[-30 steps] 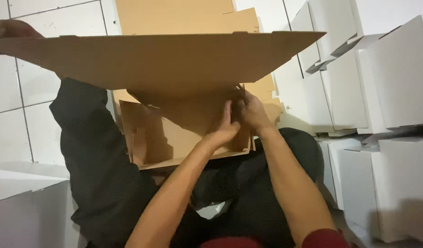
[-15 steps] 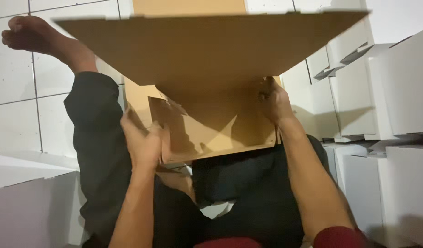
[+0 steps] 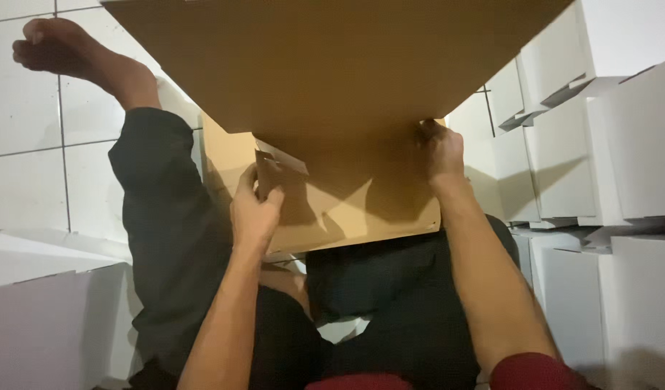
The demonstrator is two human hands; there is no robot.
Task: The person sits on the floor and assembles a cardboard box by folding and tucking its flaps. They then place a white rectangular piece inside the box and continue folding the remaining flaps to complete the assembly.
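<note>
- Your left hand (image 3: 254,211) pinches a flap (image 3: 280,160) of the brown cardboard box (image 3: 332,72), centre frame.
- Your right hand (image 3: 439,150) grips its right edge.
- White boxes (image 3: 600,144) stack at right.

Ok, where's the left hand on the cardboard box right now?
In the head view, the left hand is left of centre, fingers pinching a small flap on the cardboard box above the lap, opposite the right hand.

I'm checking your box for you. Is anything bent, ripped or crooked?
No rips show. A small side flap on the brown cardboard box sticks out crooked by the left hand; the right hand grips the other side.
</note>
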